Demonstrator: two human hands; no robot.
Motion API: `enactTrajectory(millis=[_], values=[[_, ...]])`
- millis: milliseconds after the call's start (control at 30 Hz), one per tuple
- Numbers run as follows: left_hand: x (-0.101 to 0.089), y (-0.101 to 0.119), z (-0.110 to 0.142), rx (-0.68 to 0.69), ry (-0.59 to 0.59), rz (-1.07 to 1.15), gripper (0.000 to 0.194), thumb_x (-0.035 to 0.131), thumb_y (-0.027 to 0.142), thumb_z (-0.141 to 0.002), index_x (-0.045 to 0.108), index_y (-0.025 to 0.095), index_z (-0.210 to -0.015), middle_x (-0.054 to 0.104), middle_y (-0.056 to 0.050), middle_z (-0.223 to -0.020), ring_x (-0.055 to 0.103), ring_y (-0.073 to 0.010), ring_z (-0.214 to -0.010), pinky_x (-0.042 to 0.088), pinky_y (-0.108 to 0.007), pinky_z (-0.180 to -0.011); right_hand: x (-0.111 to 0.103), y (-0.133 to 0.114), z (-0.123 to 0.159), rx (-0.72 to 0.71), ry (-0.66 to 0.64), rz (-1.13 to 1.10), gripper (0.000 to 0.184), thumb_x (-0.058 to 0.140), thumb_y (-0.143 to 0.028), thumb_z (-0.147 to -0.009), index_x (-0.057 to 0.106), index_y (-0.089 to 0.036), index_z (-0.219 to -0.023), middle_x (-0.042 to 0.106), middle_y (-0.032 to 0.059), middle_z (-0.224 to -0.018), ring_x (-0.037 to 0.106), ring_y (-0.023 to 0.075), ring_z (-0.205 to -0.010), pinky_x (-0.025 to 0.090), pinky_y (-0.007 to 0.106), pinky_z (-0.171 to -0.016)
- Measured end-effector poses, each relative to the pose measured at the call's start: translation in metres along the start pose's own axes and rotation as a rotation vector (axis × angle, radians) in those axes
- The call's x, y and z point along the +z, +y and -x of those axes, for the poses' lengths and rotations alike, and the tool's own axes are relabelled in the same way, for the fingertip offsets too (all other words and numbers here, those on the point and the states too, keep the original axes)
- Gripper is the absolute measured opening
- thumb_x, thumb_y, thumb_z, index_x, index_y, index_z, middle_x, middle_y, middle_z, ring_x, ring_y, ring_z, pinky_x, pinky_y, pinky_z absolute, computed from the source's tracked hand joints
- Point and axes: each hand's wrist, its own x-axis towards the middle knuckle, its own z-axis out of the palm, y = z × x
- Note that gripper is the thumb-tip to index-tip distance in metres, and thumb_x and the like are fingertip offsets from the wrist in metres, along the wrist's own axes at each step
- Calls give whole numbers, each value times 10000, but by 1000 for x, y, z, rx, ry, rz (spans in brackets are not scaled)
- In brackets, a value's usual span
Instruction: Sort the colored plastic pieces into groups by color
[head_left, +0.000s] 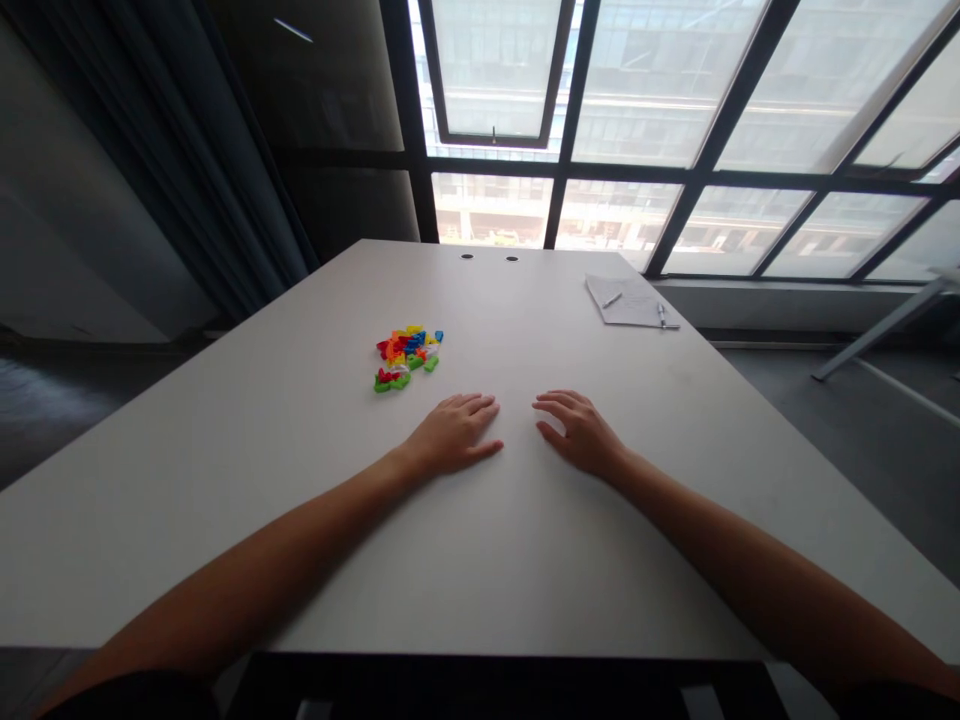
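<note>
A small heap of colourful plastic building pieces (407, 357) in red, yellow, blue, green and orange lies on the white table (480, 560), left of centre. My left hand (454, 435) rests flat and palm down on the tabletop, just below and to the right of the heap, not touching it. My right hand (581, 435) lies palm down a little further right, with its fingers slightly spread. Neither hand holds anything, and bare tabletop separates the two.
A sheet of paper (628, 300) lies at the far right of the table, with a pen (663, 316) and a second pen (613, 300) on it. Two small round holes (489, 257) mark the far edge. Large windows stand behind the table, and a dark curtain hangs on the left.
</note>
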Motion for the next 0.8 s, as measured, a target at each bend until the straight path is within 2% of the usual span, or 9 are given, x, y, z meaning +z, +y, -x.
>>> enactTrajectory(millis=[100,200,233,333,467,567,667,733,800], values=[[-12,-9,-3,-73,109,61,425,524,508,-1043,762,263,-1296,783,-70,-1278,745,-278,-1113,543,-421,-1026,0,0,-2,-53,88,-52,202,629,-250,-1020,767,-233,-1166,806,104,-1153,714,294,-1161,548,511,-1053],[-30,-40,-8,-218,232,120,415,490,518,-1058,809,264,-1131,821,-31,-1122,745,-204,-768,572,-373,-853,1,1,-3,-116,96,-61,170,642,-210,-1002,776,-235,-1104,817,86,-1104,721,289,-1124,537,501,-1030],[-36,-54,-10,-252,277,115,424,485,522,-1060,804,255,-1142,818,-34,-1135,741,-205,-779,568,-375,-870,2,1,-3,-126,99,-63,168,639,-204,-1000,778,-235,-1089,820,82,-1090,721,287,-1115,533,500,-1026],[-53,-101,-17,-346,341,59,413,502,492,-1056,751,243,-1271,761,-60,-1312,694,-264,-1176,526,-391,-1029,2,1,-3,-108,84,-79,190,610,-212,-1012,791,-238,-1067,824,81,-1069,721,281,-1104,527,496,-1029],[-62,-149,-30,-424,267,-29,471,589,480,-1015,673,216,-1395,648,-116,-1474,583,-316,-1331,449,-485,-1149,2,-1,-4,-50,26,-97,239,573,-238,-1029,808,-253,-1069,822,87,-1076,719,278,-1118,520,497,-1051],[-60,-163,-42,-521,218,-53,576,595,577,-1010,617,242,-1478,516,-140,-1611,515,-375,-1399,412,-585,-1170,2,-2,-4,-38,28,-100,242,570,-235,-1029,809,-255,-1064,820,85,-1071,717,278,-1117,520,495,-1049],[-57,-167,-55,-577,159,-31,699,540,676,-1022,522,242,-1568,396,-149,-1697,426,-392,-1461,344,-647,-1198,2,-2,-4,-39,48,-98,229,575,-233,-1030,804,-249,-1047,820,84,-1046,717,275,-1100,519,482,-1038],[-54,-169,-61,-575,96,-11,756,530,706,-1017,485,216,-1591,351,-156,-1719,363,-423,-1486,277,-716,-1195,3,-1,-4,-37,61,-101,225,576,-233,-1030,801,-246,-1044,818,84,-1035,719,272,-1085,519,471,-1027],[-52,-172,-66,-593,7,-4,776,570,731,-978,506,242,-1577,356,-142,-1720,337,-465,-1492,259,-765,-1165,3,0,-4,-36,70,-106,223,577,-232,-1029,799,-245,-1046,816,86,-1031,719,268,-1072,520,463,-1018]])
